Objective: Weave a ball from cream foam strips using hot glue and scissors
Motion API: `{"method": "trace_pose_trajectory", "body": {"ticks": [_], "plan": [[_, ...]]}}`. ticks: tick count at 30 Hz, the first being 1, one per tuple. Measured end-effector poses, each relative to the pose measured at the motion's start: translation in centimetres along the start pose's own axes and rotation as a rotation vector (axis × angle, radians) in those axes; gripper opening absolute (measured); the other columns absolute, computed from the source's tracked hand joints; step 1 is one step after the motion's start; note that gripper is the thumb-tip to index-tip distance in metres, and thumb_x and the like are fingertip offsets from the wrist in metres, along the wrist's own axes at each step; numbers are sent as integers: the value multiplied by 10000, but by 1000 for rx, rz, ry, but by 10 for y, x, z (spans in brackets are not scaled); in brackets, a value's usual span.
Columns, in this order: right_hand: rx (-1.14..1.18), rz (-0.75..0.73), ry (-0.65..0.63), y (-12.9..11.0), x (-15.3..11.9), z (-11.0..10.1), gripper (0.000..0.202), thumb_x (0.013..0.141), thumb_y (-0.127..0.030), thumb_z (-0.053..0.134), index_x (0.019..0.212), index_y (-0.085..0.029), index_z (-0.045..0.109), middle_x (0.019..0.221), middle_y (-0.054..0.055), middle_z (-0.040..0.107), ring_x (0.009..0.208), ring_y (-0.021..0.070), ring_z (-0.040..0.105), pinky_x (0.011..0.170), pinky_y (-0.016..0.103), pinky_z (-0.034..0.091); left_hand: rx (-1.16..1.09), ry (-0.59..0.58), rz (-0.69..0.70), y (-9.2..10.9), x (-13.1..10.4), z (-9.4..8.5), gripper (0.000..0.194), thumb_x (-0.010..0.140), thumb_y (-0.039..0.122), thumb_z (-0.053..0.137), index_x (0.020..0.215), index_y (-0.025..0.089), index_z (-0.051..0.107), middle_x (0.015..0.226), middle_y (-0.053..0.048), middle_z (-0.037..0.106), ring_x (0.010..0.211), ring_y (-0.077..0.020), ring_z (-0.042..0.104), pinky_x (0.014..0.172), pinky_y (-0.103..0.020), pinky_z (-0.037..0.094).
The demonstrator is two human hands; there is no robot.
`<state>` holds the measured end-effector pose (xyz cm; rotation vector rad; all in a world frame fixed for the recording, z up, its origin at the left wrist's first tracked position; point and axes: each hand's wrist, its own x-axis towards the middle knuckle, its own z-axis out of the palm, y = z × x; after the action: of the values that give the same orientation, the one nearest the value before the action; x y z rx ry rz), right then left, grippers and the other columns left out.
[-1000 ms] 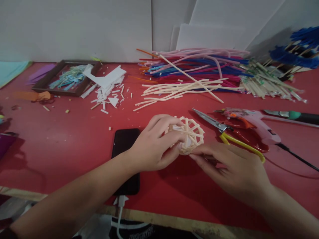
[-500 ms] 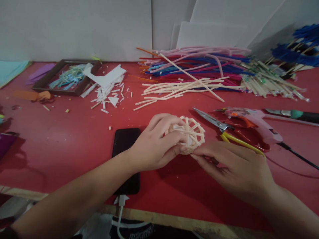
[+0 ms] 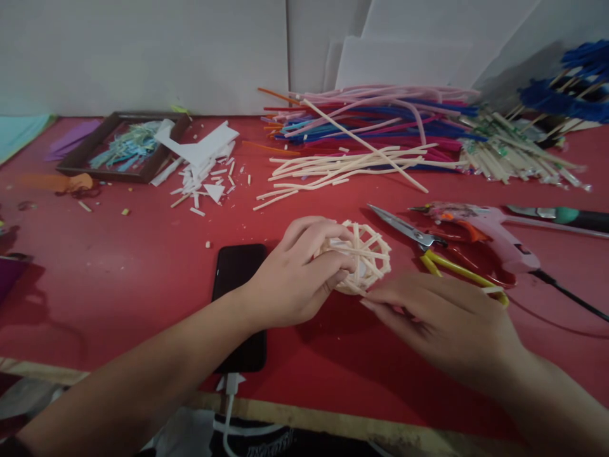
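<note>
Over the red table (image 3: 157,285), my left hand (image 3: 304,270) is closed around the left side of a small round, basket-like piece (image 3: 368,251). It is made of cream pipe cleaners that cross like spokes inside a ring, with something white showing between them. Its left part is hidden by my fingers. At its lower right edge, the thumb and fingertips of my right hand (image 3: 440,317) pinch a cream pipe cleaner (image 3: 356,291) that runs along the rim. A short cream end (image 3: 492,290) shows beyond my right knuckles, over the scissors' handle.
Scissors (image 3: 404,228) with yellow handles and a pink glue gun (image 3: 499,238) lie right of the piece. A black phone (image 3: 242,270) lies partly under my left forearm. Behind are cream pipe cleaners (image 3: 342,165), a coloured bundle (image 3: 380,114), white scraps (image 3: 204,152) and a brown frame (image 3: 114,174).
My right fingertips have shifted slightly left and down along the rim, and the pinched strip shows more. A cream end now appears past my right knuckles. My left hand keeps its hold.
</note>
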<state>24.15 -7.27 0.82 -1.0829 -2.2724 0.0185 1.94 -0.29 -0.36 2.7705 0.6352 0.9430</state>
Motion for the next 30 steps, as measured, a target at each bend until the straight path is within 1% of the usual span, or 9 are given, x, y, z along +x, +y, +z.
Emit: {"method": "trace_pose_trajectory", "body": {"ticks": [5, 9, 15, 19, 21, 23, 26, 28, 30], "plan": [[-68, 3, 26, 2, -1, -2, 158, 995, -195, 548, 899, -244, 663, 733, -15, 749, 644, 130, 707, 580, 254, 517, -23, -17, -24, 1, 0, 0, 142, 1015, 218, 481, 1020, 173, 616, 1254, -155, 604, 1247, -279, 510, 1079, -469, 475], [-69, 23, 40, 3, 0, -2, 167, 1002, -180, 535, 897, -233, 652, 698, -18, 722, 636, 126, 694, 577, 255, 497, 11, -38, 2, 1, 0, -1, 118, 1001, 183, 481, 1027, 185, 596, 1282, -161, 595, 1295, -282, 484, 1095, -481, 466], [-58, 33, 51, 5, -3, 0, 137, 995, -180, 554, 955, -239, 670, 744, -21, 733, 671, 120, 695, 626, 235, 524, 71, -30, 27, 0, 0, -1, 135, 977, 152, 485, 1012, 200, 606, 1310, -141, 585, 1261, -264, 487, 1107, -457, 440], [-32, 104, 28, 7, -6, 3, 140, 1006, -228, 536, 960, -250, 666, 766, -16, 742, 721, 132, 722, 672, 237, 560, 76, -8, 46, 0, 1, 1, 178, 944, 90, 484, 1005, 212, 597, 1324, -126, 568, 1287, -250, 467, 1108, -442, 440], [-1, 160, 32, 7, -7, 4, 123, 1006, -264, 534, 984, -252, 655, 809, -8, 757, 715, 139, 729, 651, 243, 574, 69, 1, 45, -1, 1, 1, 204, 929, 68, 483, 1005, 218, 600, 1319, -120, 560, 1294, -255, 456, 1104, -447, 443], [34, 205, 25, 7, -5, 3, 131, 1005, -288, 530, 1039, -250, 651, 847, 1, 773, 677, 139, 728, 584, 239, 569, 59, 5, 42, -1, 0, 2, 227, 922, 60, 479, 1007, 220, 615, 1315, -115, 549, 1288, -263, 452, 1098, -456, 445], [64, 207, -36, 7, -2, 0, 150, 997, -274, 535, 1052, -247, 672, 843, -2, 785, 625, 128, 721, 498, 218, 535, 56, 0, 26, -3, -2, 4, 252, 925, 65, 467, 1019, 221, 640, 1326, -114, 527, 1295, -280, 436, 1101, -485, 436], [88, 211, -49, 8, -1, 0, 140, 984, -244, 551, 1022, -249, 686, 841, -15, 786, 636, 118, 725, 510, 202, 532, 64, -10, 14, -3, -3, 5, 250, 931, 77, 470, 1032, 228, 642, 1345, -113, 514, 1309, -287, 424, 1108, -507, 425], [112, 222, -31, 8, -1, 0, 136, 974, -231, 568, 1011, -259, 696, 829, -31, 781, 640, 108, 722, 543, 194, 535, 64, -14, 1, -2, -3, 4, 224, 947, 104, 476, 1054, 230, 628, 1354, -122, 514, 1313, -287, 426, 1113, -519, 415]]}}
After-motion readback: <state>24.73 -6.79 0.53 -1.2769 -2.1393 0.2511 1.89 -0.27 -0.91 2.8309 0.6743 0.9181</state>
